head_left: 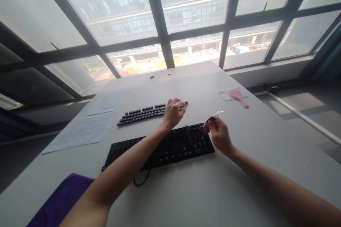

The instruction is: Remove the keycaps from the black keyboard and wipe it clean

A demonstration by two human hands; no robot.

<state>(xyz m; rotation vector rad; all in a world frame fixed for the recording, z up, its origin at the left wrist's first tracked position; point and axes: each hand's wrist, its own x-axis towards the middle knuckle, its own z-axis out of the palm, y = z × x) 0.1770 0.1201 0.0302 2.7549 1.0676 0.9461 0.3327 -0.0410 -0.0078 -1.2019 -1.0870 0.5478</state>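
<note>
A black keyboard [183,142] lies on the white table below my hands, its cable looping out at the front edge. Behind it, loose black keycaps [144,113] are laid out in keyboard-like rows. My left hand [173,111] reaches over the keyboard to the right end of these rows, fingers curled and pinched at a small dark keycap [185,103]. Beside the keyboard's upper right corner, my right hand [217,133] grips a keycap puller [212,118] with a black handle. Metal prongs stick up from it, and thin wires show below near the keys.
Paper sheets [82,131] lie along the table's left side. A purple cloth [64,198] is at the near left. A pink hairbrush [238,97] rests on a clear plastic bag [225,95] at the right. Large windows [191,3] stand beyond the table.
</note>
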